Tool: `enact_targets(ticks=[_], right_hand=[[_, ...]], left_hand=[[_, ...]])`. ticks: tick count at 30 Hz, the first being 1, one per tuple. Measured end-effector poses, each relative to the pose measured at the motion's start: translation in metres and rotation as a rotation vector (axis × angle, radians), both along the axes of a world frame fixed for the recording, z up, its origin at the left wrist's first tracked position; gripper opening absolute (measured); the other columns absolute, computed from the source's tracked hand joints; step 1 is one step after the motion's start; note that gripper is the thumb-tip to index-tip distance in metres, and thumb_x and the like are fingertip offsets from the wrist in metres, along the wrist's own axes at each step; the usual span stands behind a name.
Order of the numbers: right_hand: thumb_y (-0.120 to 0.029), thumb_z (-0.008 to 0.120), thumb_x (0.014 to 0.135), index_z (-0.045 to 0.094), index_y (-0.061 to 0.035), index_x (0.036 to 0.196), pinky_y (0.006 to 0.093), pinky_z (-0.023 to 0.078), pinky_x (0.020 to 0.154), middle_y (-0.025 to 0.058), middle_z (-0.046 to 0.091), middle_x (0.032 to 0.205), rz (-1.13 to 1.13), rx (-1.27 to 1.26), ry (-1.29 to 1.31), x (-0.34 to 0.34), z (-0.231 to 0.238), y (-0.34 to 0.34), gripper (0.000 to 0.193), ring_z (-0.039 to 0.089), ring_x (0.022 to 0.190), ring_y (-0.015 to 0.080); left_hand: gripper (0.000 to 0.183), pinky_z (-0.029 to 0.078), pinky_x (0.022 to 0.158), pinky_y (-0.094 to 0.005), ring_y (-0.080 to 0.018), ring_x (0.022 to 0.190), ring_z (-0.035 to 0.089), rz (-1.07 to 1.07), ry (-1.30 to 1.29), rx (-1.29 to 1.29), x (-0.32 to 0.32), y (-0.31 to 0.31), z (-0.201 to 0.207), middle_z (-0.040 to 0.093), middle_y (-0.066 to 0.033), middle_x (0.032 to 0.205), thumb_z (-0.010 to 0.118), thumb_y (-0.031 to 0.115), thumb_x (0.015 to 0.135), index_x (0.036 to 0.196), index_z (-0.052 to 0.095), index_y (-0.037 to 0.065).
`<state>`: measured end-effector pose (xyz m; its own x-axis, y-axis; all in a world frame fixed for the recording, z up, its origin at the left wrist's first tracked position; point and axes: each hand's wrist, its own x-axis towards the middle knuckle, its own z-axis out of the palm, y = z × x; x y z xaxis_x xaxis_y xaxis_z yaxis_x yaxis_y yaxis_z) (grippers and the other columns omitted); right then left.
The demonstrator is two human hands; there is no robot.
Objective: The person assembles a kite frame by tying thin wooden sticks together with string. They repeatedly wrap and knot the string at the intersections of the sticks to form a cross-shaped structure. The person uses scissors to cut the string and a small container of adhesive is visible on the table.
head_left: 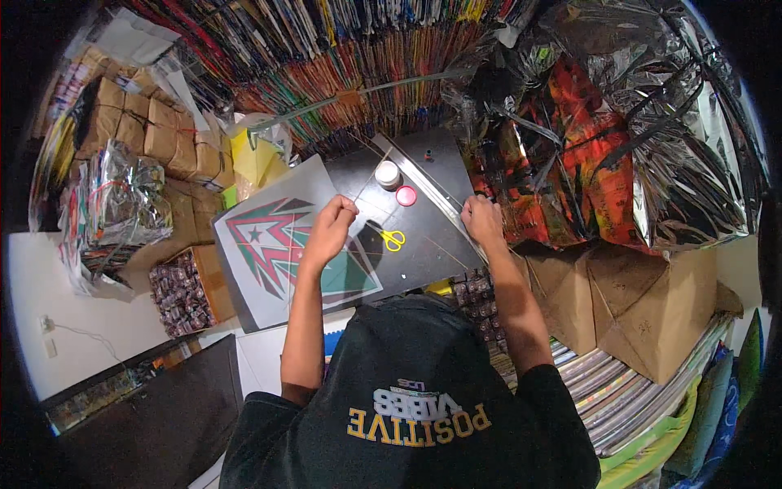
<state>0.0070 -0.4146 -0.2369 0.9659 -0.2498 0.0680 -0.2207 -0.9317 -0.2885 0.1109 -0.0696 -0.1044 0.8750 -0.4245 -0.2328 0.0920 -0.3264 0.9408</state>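
My left hand [332, 228] is closed in a pinch on a thin stick [372, 177] that slants up toward a white jar [387, 174]. Beneath this hand lies a large sheet [269, 236] with an angular red, black, green and white design and a star. My right hand [482, 217] is closed at the table's right side, beside long pale strips [429, 187]; whatever its fingers hold is too small to make out. Between both hands sit a round pinkish-red lid [406, 196] and yellow-handled scissors [393, 239], whose blades are hard to see against the dark table [423, 261].
A tiny red-and-green container [428, 155] stands near the table's far edge. Dense rows of colourful folded sheets [358, 106] fill the back. Shiny plastic-wrapped bundles [586, 147] crowd the right, above brown cartons [643, 301]. Paper-wrapped parcels [163, 134] and an open box [208, 285] occupy the left.
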Motion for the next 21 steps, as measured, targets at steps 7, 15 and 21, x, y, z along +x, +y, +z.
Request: enact_targets(ticks=[7,15,21], right_hand=[[-0.014,0.057,0.094,0.06,-0.0024,0.099,0.0429,0.049,0.068,0.0153,0.067,0.089,0.03,0.26,-0.129,-0.002,0.037,0.013,0.013,0.066,0.079,0.0316],[-0.004,0.059,0.095,0.057,-0.0037,0.096,0.0205,0.038,0.058,-0.0052,0.051,0.076,0.011,1.096,-0.121,-0.026,0.122,0.059,0.002,0.047,0.067,0.0013],[-0.005,0.059,0.096,0.058,-0.0044,0.095,0.0189,0.033,0.058,-0.0095,0.047,0.077,0.113,1.194,-0.035,-0.05,0.166,0.087,0.002,0.041,0.067,-0.0003]], left_hand=[[0.016,0.037,0.059,-0.0228,-0.0035,0.069,0.047,-0.051,-0.021,-0.007,-0.008,-0.003,0.012,0.056,0.0039,0.075,0.06,0.019,0.098,0.096,0.068,0.005],[0.022,0.042,0.055,-0.0211,-0.0052,0.064,0.056,-0.078,0.049,-0.029,-0.017,-0.009,0.059,0.07,0.0003,0.09,0.065,0.023,0.097,0.11,0.075,0.008],[0.025,0.043,0.049,-0.0197,-0.0064,0.064,0.06,0.133,-0.067,-0.265,-0.007,-0.006,0.087,0.074,-0.0048,0.112,0.066,0.019,0.097,0.115,0.073,0.003]])
